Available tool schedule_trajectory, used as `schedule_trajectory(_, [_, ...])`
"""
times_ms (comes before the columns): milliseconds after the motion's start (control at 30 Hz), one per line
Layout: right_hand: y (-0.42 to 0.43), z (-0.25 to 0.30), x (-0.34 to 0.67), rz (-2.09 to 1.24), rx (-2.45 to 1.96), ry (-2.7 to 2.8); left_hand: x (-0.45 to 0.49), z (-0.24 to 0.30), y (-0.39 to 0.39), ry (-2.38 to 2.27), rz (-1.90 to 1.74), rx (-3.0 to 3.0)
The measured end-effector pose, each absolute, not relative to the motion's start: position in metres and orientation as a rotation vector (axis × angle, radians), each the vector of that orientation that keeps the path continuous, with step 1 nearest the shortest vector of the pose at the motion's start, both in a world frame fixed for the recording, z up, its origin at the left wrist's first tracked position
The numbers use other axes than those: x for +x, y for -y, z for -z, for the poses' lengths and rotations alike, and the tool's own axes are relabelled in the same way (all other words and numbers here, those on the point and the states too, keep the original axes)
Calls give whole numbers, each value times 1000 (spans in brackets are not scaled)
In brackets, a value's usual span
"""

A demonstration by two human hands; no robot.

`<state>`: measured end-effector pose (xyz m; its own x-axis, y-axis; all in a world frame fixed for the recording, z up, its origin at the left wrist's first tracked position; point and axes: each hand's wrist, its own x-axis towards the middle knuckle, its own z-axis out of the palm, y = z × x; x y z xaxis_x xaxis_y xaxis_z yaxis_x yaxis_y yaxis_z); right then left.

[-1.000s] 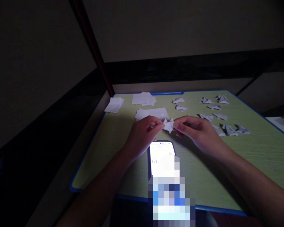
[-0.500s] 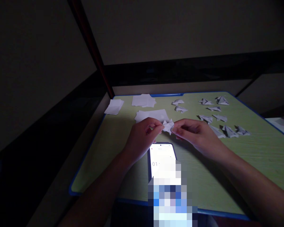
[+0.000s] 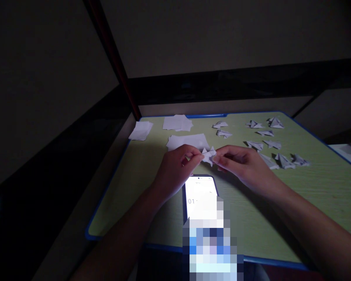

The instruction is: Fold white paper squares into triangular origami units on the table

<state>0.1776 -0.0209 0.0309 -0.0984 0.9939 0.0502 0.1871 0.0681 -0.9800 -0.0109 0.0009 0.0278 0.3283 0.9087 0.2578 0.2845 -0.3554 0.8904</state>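
A small white folded paper figure [image 3: 208, 156] with pointed corners is held above the table, between my two hands. My left hand [image 3: 178, 168] pinches its left edge between thumb and forefinger. On the opposite edge, my right hand [image 3: 242, 167] has thumb and fingertips closed on the paper. Below them a lit phone [image 3: 201, 195] lies on the table, its lower part covered by blurred blocks. Just behind the hands is a stack of white paper sheets [image 3: 188, 141], partly hidden by my left hand.
The light green table [image 3: 316, 203] has a blue rim. Several folded paper figures [image 3: 275, 123] lie at the right, with two more [image 3: 224, 133] nearer the middle. Two further paper stacks [image 3: 140, 130] [image 3: 178, 123] are at the back left. A dark-banded wall [image 3: 222, 88] stands behind.
Both hands keep their pinch on the paper figure, which has shifted very slightly right. The rest of the view has moved up by a hair.
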Motion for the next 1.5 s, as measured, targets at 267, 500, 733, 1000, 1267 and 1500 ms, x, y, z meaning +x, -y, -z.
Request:
schedule_trajectory(267, [20, -30, 177, -1146, -1282, 1443, -10, -29, -1, -1051, -1037, 1837])
schedule_trajectory(500, [21, -28, 180, -1089, -1284, 1454, -9, -26, -1, -977, -1063, 1825])
schedule_trajectory(733, [19, -28, 180, -1031, -1294, 1511, -9, -23, -2, -970, -1063, 1856])
schedule_trajectory(1000, [20, -28, 180, -1023, -1304, 1528, -10, -22, -2, -1014, -1079, 1972])
schedule_trajectory(1267, [20, -27, 181, -999, -1320, 1544, -11, -23, -2, -1023, -1099, 2043])
schedule_trajectory(1500, [20, -28, 181, -1005, -1322, 1539, -10, -21, -3, -1014, -1125, 2044])
